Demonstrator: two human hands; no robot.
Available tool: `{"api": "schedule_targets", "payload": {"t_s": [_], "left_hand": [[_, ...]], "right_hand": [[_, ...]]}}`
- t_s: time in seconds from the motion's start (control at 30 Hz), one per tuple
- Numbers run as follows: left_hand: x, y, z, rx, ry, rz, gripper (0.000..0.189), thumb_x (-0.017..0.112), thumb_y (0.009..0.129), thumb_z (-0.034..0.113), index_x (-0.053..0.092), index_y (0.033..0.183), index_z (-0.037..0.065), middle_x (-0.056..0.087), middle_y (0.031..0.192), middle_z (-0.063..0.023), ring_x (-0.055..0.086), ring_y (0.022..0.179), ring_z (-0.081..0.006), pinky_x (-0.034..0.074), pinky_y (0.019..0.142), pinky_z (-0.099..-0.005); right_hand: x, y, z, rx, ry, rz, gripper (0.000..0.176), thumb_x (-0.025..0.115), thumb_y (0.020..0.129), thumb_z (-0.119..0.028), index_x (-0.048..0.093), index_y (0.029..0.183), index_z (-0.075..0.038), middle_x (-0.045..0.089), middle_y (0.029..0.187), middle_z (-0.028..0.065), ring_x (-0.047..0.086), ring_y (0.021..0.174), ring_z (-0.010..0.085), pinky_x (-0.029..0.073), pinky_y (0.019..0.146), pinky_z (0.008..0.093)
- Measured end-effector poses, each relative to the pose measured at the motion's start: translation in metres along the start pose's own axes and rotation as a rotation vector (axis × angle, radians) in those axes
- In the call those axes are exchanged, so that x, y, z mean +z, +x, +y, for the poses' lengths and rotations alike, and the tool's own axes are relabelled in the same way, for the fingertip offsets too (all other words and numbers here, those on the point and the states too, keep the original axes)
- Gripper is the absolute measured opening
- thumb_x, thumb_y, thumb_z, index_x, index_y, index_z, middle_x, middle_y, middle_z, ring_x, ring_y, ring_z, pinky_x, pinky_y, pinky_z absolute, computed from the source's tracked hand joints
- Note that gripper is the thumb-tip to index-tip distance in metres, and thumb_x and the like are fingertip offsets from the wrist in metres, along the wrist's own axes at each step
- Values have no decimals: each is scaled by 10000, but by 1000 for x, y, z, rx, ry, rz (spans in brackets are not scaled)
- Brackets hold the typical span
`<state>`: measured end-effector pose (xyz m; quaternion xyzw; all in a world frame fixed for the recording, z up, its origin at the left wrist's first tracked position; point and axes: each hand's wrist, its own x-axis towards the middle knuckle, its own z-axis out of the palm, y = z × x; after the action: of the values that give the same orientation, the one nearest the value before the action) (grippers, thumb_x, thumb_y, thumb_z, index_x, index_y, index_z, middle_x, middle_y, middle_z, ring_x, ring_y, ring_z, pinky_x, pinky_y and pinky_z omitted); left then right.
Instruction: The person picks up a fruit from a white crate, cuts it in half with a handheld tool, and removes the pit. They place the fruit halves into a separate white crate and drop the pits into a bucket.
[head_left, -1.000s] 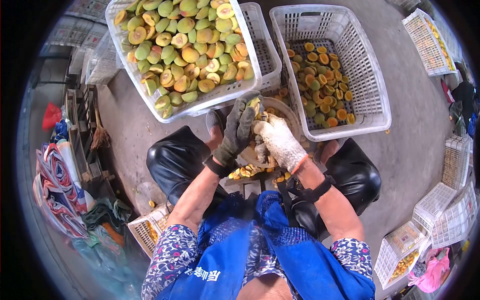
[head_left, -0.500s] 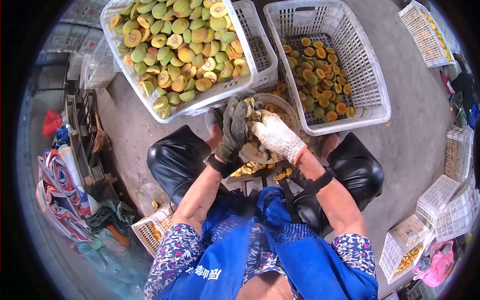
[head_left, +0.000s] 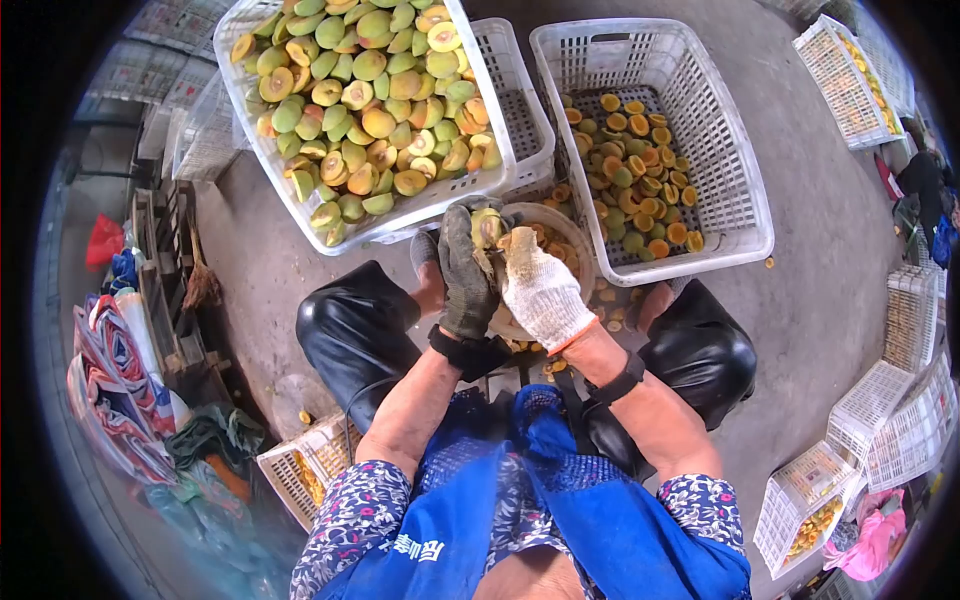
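Note:
My left hand (head_left: 468,275), in a dark grey glove, is closed round a greenish-yellow peach half (head_left: 487,229) held in front of my body. My right hand (head_left: 541,288), in a white knitted glove with yellow-stained fingertips, is closed just to the right of that fruit. Whatever the right fingers grip is hidden from above. Beneath both hands stands a round pale tub (head_left: 583,232) with fruit pieces in it. At the upper left a white crate (head_left: 330,243) is heaped with halved green and yellow peaches. A second white crate (head_left: 722,245) at the right contains hollowed orange halves.
Another white crate (head_left: 533,150) sits under the full one. Loose fruit scraps lie on the floor around the tub. Wooden pallets (head_left: 165,290) and bundled sacks (head_left: 125,360) stand on the left. More crates (head_left: 850,90) line the right side. My knees flank the tub.
The left hand has turned, so the peach half now shows more plainly. The right hand has drawn slightly apart from it. The whole view has shifted a little.

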<state>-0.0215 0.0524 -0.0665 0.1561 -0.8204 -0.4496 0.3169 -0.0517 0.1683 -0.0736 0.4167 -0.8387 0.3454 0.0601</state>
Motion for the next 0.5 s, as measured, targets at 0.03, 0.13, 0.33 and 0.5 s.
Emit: {"api": "schedule_targets", "payload": {"t_s": [0.03, 0.13, 0.33, 0.5], "left_hand": [[0, 1, 1, 1, -6, -3, 319, 543, 886, 248, 511, 1062, -17, 562, 955, -117, 556, 887, -226, 448, 784, -328], [3, -1, 5, -19, -227, -21, 350, 520, 913, 292, 505, 1072, -20, 563, 956, -132, 559, 896, -237, 447, 789, -331], [3, 4, 5, 183, 178, -84, 247, 541, 851, 251, 619, 901, 23, 587, 894, -165, 540, 832, -355, 424, 763, -443], [7, 5, -1, 133, 166, -154, 357, 552, 891, 335, 529, 953, -16, 521, 886, -101, 561, 853, -258, 447, 790, -391]], "right_hand": [[2, -1, 1, 13, 6, 8, 472, 557, 782, -106, 448, 1168, 143, 609, 788, 204, 603, 619, 330, 500, 551, 395], [3, -1, 0, 33, 47, 24, 480, 548, 780, -88, 430, 1185, 142, 611, 788, 192, 605, 620, 318, 495, 544, 388], [12, -9, 10, -19, -50, -5, 477, 487, 798, -77, 426, 1212, 153, 605, 897, 232, 612, 739, 320, 504, 647, 379], [32, -11, 19, 33, 76, -211, 354, 501, 737, -135, 593, 979, 106, 587, 923, 261, 573, 835, 377, 464, 732, 411]]}}
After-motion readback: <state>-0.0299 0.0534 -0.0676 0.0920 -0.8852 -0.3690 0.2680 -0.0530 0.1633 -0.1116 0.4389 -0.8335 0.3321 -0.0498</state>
